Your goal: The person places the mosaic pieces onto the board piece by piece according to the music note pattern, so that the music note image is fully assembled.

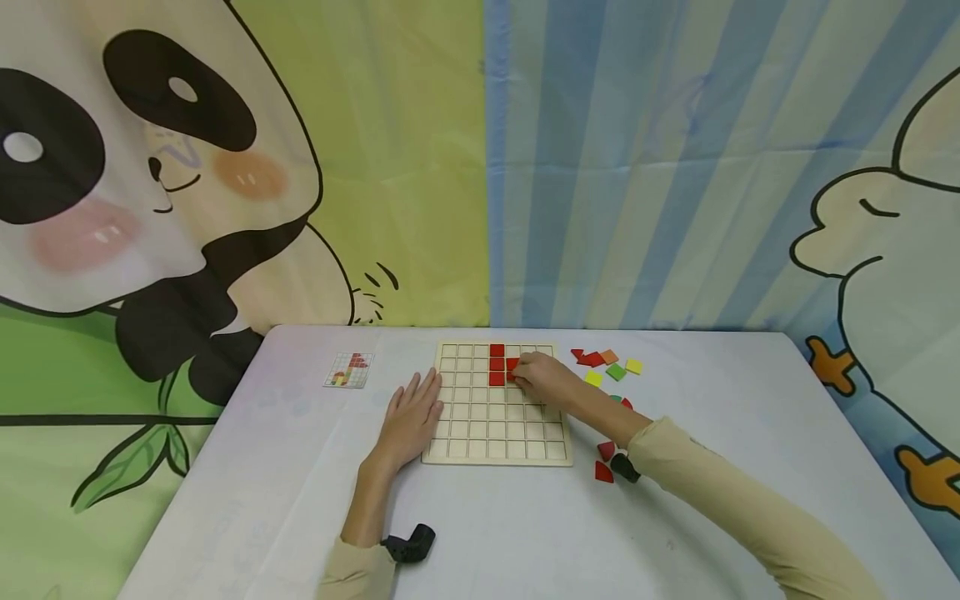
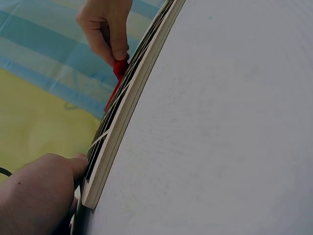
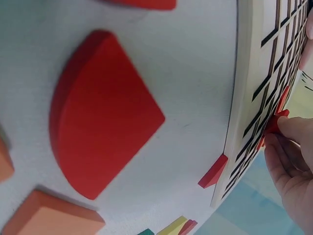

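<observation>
Only from head: board [image 1: 480,430] nearly whole

The grid board [image 1: 460,428] looks matt wood, the red pieces [image 3: 105,120] smooth, the backdrop [image 1: 420,167] cloth.

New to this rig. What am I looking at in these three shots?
No robot here: a person works bare-handed. The wide picture comes from a head camera looking forward and down; the others come from a camera on each wrist. On the white table lie a wooden grid board with red squares in it, a picture card to its left and loose coloured pieces to its right. The left hand rests at the board's left edge; the right hand pinches a red piece over the grid.
</observation>
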Demonstrator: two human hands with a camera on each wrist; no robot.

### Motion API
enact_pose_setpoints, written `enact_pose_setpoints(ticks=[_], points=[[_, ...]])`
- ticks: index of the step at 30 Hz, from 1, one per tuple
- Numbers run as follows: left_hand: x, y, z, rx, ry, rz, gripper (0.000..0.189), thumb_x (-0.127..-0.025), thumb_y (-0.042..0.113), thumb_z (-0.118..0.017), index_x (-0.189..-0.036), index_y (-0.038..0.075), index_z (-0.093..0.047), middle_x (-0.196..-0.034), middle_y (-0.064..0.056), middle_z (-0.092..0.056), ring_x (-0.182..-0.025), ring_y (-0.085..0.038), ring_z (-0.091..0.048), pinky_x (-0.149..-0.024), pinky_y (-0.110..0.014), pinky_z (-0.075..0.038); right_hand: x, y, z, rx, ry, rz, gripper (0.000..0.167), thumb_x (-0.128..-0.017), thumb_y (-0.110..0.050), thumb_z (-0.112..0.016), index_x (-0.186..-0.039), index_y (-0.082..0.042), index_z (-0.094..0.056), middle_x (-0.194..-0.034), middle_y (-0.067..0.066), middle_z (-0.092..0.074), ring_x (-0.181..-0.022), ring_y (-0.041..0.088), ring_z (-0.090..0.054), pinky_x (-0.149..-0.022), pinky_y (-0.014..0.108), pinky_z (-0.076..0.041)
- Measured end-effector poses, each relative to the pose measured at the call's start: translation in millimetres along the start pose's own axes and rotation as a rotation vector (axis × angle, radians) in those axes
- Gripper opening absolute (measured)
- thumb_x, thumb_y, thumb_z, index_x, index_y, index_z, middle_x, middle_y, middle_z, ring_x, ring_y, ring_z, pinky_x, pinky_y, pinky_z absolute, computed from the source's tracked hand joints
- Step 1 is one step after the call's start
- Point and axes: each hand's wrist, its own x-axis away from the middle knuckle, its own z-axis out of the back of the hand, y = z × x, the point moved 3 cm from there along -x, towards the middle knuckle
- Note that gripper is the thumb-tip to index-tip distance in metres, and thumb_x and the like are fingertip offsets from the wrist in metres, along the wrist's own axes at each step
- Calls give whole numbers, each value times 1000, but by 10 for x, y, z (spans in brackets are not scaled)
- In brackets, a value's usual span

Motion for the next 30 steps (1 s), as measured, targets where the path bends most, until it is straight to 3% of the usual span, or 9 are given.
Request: enact_pose_setpoints(ticks=[7, 10, 15, 19, 24, 27, 30], points=[[-5, 14, -7, -7, -8, -1, 58, -112, 30, -39, -164, 7, -27, -173, -7, -20, -162, -34, -11, -129, -57, -6, 5, 26, -10, -6, -52, -60, 7, -96, -4, -71, -92, -1, -77, -92, 10, -70, -88, 25, -68, -81, 34, -60], [-7, 24, -4, -5, -7, 1, 58, -112, 30, -39, -164, 7, -27, -173, -6, -20, -162, -34, -11, -129, -57, -5, 32, 22, 19, 2, -73, -44, 9, -96, -6, -71, -89, -3, -76, -92, 9, -70, -88, 23, -68, -80, 33, -59], [-15, 48, 3, -1, -8, -5, 58, -112, 29, -40, -163, 6, -28, -173, -7, -20, -162, -35, -12, -129, -57, -6, 145, 23, 170, -27, -104, -38, 14, -96, -9, -72, -106, 1, -77, -110, 15, -72, -103, 29, -70, -90, 38, -60], [-24, 49, 6, -11, -25, 0, 58, -112, 30, -38, -164, 7, -25, -174, -6, -18, -162, -33, -10, -130, -56, -4, 256, 199, 371, -10, -135, -142, 26, -97, -11, -72, -120, 2, -73, -122, 18, -70, -112, 34, -68, -93, 44, -60], [-19, 30, 8, -17, -29, 11, 58, -112, 29, -38, -164, 6, -25, -174, -8, -18, -162, -35, -9, -129, -58, -4, 414, 649, 615, 30, -186, -332, 39, -96, -13, -74, -131, 3, -67, -132, 23, -66, -121, 40, -64, -99, 51, -57], [-17, 16, 7, -19, -44, 23, 58, -112, 31, -37, -164, 8, -24, -174, -7, -17, -162, -34, -8, -129, -57, -2, 529, 901, 692, 2, -205, -446, 46, -96, -13, -74, -138, 3, -62, -138, 25, -62, -126, 43, -60, -104, 56, -53], [-20, 9, 5, -15, -55, 30, 58, -113, 31, -35, -165, 9, -22, -174, -5, -15, -162, -33, -6, -130, -56, -1, 635, 1058, 709, -15, -218, -501, 48, -98, -15, -72, -140, 3, -60, -140, 27, -60, -129, 45, -57, -107, 59, -50]])
